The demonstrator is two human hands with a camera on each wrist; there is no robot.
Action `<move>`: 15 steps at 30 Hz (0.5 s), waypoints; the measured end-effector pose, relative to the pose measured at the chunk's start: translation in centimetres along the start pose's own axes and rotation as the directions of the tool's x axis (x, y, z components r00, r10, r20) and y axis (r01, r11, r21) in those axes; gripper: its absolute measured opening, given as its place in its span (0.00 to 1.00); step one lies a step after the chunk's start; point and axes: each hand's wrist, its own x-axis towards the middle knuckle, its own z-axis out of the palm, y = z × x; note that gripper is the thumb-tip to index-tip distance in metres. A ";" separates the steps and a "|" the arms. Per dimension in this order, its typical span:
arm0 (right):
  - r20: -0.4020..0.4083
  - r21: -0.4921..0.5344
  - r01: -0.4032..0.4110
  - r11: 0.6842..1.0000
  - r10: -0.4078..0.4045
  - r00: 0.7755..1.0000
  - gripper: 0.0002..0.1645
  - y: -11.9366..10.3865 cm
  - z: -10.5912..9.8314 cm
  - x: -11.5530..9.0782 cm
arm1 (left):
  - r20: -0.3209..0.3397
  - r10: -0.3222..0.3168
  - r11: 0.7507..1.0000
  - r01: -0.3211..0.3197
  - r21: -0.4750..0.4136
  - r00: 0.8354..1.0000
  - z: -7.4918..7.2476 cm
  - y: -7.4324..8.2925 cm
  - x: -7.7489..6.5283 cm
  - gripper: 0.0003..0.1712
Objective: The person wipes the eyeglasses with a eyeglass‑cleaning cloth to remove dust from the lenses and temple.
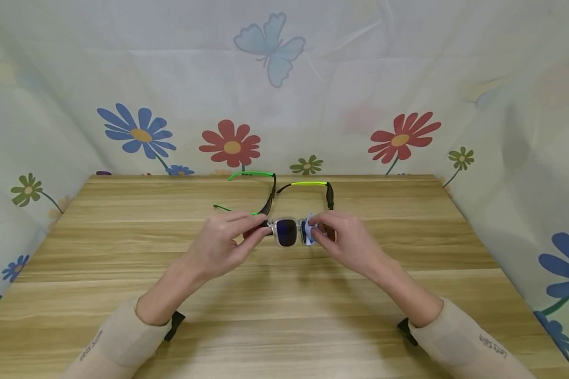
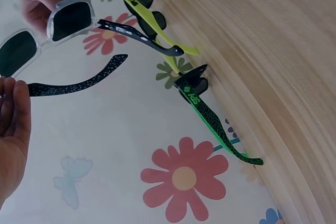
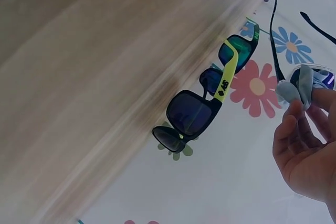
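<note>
A pair of sunglasses [image 1: 286,233] with a clear frame, dark lenses and dark speckled temples is held up above the table. My left hand [image 1: 224,238] pinches it at its left end, by the hinge. At the other end my right hand [image 1: 348,239] pinches a light blue cloth [image 1: 309,231] over the right lens. In the right wrist view the cloth [image 3: 302,85] is folded about the lens, between thumb and fingers. The left wrist view shows both speckled temples [image 2: 79,85] unfolded and pointing away from the hands.
Behind the hands, sunglasses with green temples [image 1: 251,173] and sunglasses with yellow temples [image 1: 309,183] lie on the wooden table [image 1: 284,316], temples unfolded. A flower-printed curtain [image 1: 332,105] stands along the table's back and sides.
</note>
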 end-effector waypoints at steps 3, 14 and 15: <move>0.010 -0.008 -0.019 1.000 0.019 1.000 0.06 0.2 0.0 -0.1 | -0.010 0.012 1.000 -0.012 0.007 1.000 -0.1 0.0 0.1 0.12; 0.046 0.034 -0.086 0.996 0.085 0.995 0.05 1.3 -0.4 -0.4 | -0.022 0.035 0.999 -0.035 -0.004 0.999 -0.4 0.0 0.3 0.11; 0.040 0.047 -0.092 0.995 0.090 0.995 0.06 1.4 -0.5 -0.5 | -0.023 0.037 0.999 -0.037 -0.005 0.999 -0.4 -0.1 0.3 0.12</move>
